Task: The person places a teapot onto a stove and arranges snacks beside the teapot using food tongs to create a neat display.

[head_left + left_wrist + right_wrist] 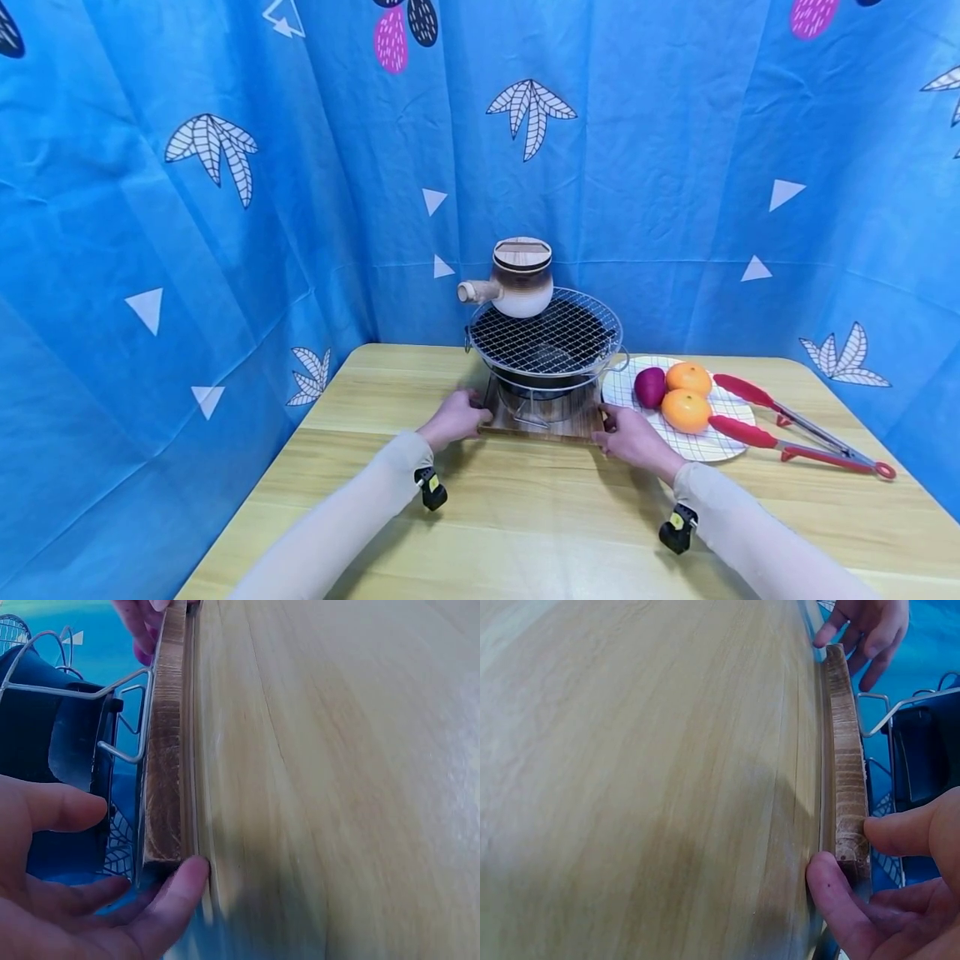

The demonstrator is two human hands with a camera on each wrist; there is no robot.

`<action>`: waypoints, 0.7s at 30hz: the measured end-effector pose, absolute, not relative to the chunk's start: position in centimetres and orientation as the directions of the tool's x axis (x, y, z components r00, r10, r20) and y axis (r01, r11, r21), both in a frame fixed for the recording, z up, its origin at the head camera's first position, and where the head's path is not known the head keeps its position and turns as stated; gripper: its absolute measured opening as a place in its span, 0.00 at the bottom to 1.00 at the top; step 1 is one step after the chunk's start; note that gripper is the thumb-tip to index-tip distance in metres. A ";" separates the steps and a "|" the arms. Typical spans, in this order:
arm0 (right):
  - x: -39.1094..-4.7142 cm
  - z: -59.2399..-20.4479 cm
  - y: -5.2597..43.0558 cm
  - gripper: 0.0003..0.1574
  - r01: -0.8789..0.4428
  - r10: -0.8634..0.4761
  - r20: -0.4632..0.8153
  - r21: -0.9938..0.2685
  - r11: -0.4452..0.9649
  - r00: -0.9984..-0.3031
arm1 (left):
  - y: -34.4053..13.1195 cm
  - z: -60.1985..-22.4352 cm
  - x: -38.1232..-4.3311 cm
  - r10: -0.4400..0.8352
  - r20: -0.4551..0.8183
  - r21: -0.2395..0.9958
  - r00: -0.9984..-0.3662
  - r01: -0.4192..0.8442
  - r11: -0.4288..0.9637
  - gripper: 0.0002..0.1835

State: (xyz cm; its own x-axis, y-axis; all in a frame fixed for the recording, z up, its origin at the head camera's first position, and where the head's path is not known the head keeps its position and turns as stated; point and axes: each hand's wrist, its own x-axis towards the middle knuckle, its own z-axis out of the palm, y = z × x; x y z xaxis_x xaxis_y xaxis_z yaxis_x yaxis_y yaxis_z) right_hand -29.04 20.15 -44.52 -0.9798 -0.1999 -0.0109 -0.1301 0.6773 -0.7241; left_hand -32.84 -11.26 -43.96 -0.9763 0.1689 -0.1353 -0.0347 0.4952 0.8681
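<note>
At the board's left front corner, my left hand (pixel 459 415) has a fingertip on the corner, other fingers along its side and one finger raised above the top. My right hand (pixel 636 435) holds the right front corner, one fingertip on top and another low at the corner. Between the hands lies the brown wooden board (pixel 510 423). On it stands a round black grill stove (pixel 525 381) in a wire stand, topped by a wire grate (pixel 555 342). A brown-and-white side-handled pot (pixel 522 292) with a wooden lid rests on the grate's back left.
Right of the board, a white checked plate (pixel 716 452) carries two oranges (pixel 686 410) and a dark purple fruit (pixel 649 387). Red-tipped tongs (pixel 810 427) lie across its right side onto the table (pixel 525 517). A blue curtain (pixel 637 183) hangs behind and at both sides.
</note>
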 end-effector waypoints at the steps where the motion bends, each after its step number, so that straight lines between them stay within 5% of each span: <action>1: -29.1 -44.5 20.2 0.42 -0.136 -0.202 -0.006 -0.722 0.678 -0.979 | -11.2 -44.0 -32.9 0.168 -0.134 0.870 -0.977 -0.035 0.492 0.34; 21: -29.1 -44.6 20.1 0.41 -0.140 -0.196 0.001 -0.702 0.698 -0.981 | -11.2 -45.4 -33.2 0.141 -0.119 0.936 -0.983 -0.063 0.345 0.32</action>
State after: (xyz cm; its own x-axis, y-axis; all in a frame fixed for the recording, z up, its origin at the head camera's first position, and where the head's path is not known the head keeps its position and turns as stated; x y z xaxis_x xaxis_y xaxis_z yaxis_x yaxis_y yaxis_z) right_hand -29.13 20.13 -44.61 -0.9805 -0.1964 0.0007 -0.1403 0.6980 -0.7022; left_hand -33.16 -11.16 -45.42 -0.9828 0.1415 -0.1188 -0.0635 0.3453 0.9363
